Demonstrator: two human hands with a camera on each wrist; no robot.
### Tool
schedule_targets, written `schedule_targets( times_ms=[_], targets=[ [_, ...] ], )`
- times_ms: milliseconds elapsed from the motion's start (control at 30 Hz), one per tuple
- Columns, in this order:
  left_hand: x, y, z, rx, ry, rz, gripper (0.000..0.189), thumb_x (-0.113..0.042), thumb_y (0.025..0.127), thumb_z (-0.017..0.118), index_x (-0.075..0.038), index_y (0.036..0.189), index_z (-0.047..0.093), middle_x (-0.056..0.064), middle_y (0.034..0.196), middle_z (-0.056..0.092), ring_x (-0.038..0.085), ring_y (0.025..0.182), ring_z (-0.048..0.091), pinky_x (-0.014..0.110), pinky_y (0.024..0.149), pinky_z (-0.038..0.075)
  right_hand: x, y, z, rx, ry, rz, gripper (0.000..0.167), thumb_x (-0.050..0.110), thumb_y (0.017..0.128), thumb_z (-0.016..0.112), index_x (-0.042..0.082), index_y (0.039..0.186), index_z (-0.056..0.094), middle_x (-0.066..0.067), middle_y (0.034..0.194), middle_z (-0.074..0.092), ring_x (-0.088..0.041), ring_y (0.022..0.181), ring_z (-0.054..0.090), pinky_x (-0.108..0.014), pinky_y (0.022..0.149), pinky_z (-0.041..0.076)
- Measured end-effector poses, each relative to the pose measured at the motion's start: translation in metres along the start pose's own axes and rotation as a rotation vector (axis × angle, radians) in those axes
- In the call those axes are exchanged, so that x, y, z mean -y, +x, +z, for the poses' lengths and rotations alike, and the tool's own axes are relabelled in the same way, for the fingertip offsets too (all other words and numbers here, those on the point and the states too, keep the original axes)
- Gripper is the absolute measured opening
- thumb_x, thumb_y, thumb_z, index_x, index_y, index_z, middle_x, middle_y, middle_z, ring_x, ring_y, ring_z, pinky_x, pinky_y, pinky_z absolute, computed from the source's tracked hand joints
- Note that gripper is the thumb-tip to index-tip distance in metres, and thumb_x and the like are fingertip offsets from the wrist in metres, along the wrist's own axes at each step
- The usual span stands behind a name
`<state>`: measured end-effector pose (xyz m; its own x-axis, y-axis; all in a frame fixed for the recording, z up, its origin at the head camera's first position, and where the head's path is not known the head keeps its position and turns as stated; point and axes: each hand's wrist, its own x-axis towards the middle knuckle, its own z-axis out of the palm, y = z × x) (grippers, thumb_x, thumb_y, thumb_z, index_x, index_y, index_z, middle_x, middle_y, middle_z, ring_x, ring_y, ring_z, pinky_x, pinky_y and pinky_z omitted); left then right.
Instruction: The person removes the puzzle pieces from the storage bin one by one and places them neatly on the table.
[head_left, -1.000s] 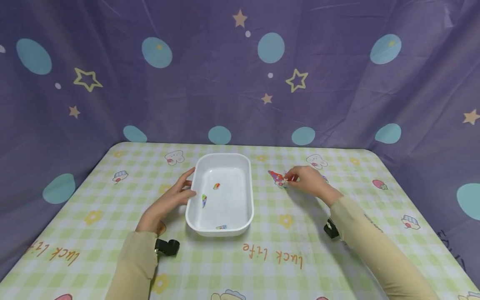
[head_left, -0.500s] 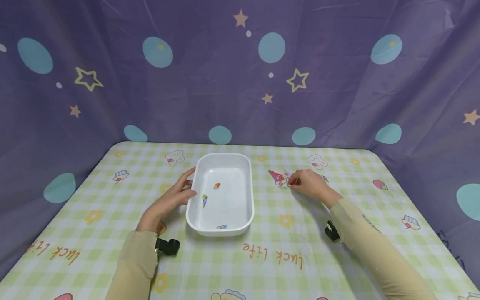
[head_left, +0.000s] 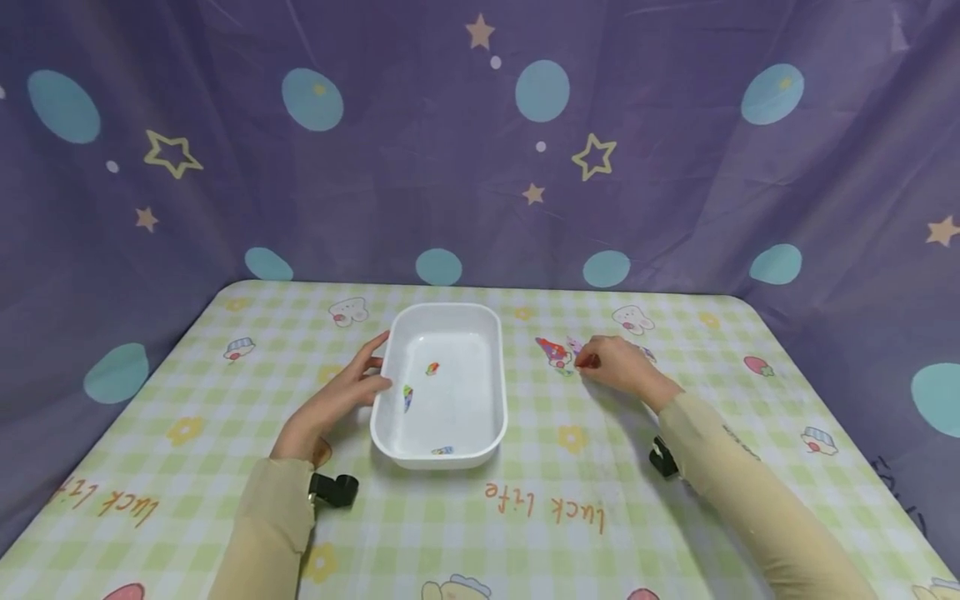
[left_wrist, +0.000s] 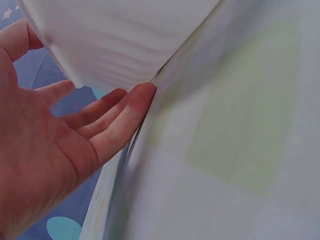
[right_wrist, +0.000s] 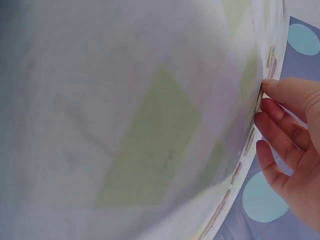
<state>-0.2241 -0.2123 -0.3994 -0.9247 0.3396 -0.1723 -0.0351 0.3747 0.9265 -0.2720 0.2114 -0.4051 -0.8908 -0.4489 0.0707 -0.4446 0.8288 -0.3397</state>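
A white tray (head_left: 495, 417) stands left of centre on the table, with three small flat colourful pieces inside, one of them a green-and-blue piece (head_left: 407, 398). My left hand (head_left: 341, 408) touches the tray's left side; in the left wrist view its fingers are nearly straight against the outer wall. To the tray's right lies a cluster of flat printed pieces, including a red and blue cone-shaped one (head_left: 552, 352). My right hand (head_left: 618, 367) is at the cluster's right side. Its thumb and fingertips pinch a thin flat piece (right_wrist: 259, 101) at table level, mostly hidden by the fingers.
A green checked tablecloth (head_left: 420, 533) with printed flowers, rabbits and lettering covers the table. More thin pieces (right_wrist: 249, 142) lie near my right fingers, some partly behind the hand. A purple curtain (head_left: 375, 200) with stars and blue ovals hangs behind the table.
My right hand has shifted slightly right and nearer to me, showing more of the pink piece beside the cone. My left hand and the tray stay in place.
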Motion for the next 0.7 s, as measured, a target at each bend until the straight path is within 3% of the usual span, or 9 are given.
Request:
schedule_targets(
  times_ms=[333,700],
  targets=[
    [-0.001,-0.001,0.001,-0.006,0.000,-0.004,0.070,-0.023,0.090,0.050,-0.037,0.145,0.008,0.018,0.136,0.030,0.034,0.115,0.045,0.045,0.091,0.043,0.009,0.006,-0.011,-0.015,0.010,-0.040,0.014,0.011,0.080,0.066,0.009,0.092,0.072,-0.001,0.083,0.061,-0.014,0.074,0.058,-0.029,0.067,0.048],
    [0.001,0.000,0.000,-0.003,0.004,0.018,0.070,-0.022,0.090,0.048,-0.036,0.146,0.009,0.020,0.137,0.029,0.035,0.115,0.044,0.044,0.089,0.045,0.044,0.025,-0.027,-0.031,-0.021,-0.145,0.014,0.014,0.081,0.066,0.009,0.094,0.071,-0.002,0.084,0.061,-0.017,0.074,0.059,-0.031,0.068,0.048]
  ],
)
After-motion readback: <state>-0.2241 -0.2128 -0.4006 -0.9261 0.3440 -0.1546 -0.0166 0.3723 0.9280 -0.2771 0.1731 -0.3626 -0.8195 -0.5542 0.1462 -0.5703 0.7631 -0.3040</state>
